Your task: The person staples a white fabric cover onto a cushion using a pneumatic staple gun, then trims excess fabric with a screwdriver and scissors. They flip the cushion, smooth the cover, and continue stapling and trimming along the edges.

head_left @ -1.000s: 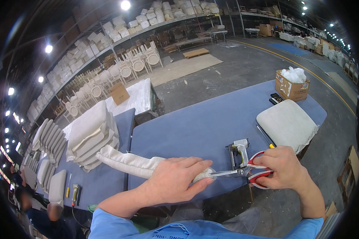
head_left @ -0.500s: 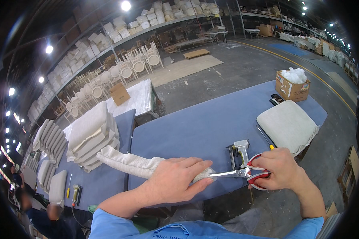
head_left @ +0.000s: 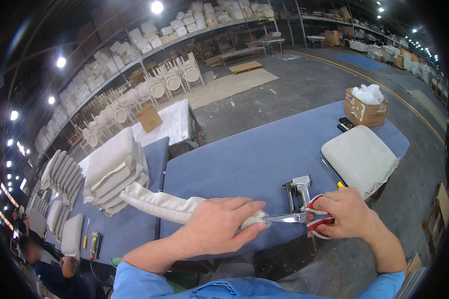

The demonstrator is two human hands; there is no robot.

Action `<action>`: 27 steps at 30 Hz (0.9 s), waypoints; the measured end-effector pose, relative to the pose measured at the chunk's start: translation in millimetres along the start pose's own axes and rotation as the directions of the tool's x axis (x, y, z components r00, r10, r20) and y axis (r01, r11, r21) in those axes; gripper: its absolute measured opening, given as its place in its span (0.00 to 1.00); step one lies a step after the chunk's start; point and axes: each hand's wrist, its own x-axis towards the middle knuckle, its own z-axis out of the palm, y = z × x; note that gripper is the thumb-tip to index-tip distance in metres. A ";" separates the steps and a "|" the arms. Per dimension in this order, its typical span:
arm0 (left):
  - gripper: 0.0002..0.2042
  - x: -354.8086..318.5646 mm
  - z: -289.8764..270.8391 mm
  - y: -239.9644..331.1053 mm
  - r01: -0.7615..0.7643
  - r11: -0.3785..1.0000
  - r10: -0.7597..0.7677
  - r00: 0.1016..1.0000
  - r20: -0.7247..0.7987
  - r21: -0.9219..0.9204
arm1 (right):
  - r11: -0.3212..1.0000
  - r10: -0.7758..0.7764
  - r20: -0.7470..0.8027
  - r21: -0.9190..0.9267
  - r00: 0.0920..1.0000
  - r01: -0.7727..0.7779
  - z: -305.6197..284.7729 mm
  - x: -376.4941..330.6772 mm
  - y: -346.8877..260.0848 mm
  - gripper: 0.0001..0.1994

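A long cream fabric roll lies across the near edge of the blue table. My left hand presses flat on its right end. My right hand grips red-handled scissors, whose blades point left and touch the tip of the roll just under my left fingers. A metal staple gun stands on the table right behind the scissors.
A cream seat cushion lies at the table's right end, a cardboard box of white stuffing beyond it. Stacked cushions sit at left. A person crouches at lower left. Pale chairs line the far floor.
My hands and the scissors have barely shifted; the blades stay at the roll's right tip and look slightly more closed.
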 end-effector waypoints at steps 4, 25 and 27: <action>0.22 0.2 1.4 -1.2 -0.007 1.000 0.008 1.000 -0.009 0.009 | 0.991 0.054 0.040 0.117 0.998 -0.058 6.6 -5.8 2.2 0.20; 0.23 24.3 -9.6 -7.7 -0.034 0.966 0.053 0.996 0.067 -0.257 | 0.509 0.859 -0.286 0.383 0.425 -0.771 136.5 -49.4 171.4 0.14; 0.28 25.9 -14.4 -12.7 -0.308 0.947 0.291 0.943 -0.162 -0.093 | 0.533 0.838 -0.303 0.279 0.454 -0.799 155.9 -68.8 186.0 0.14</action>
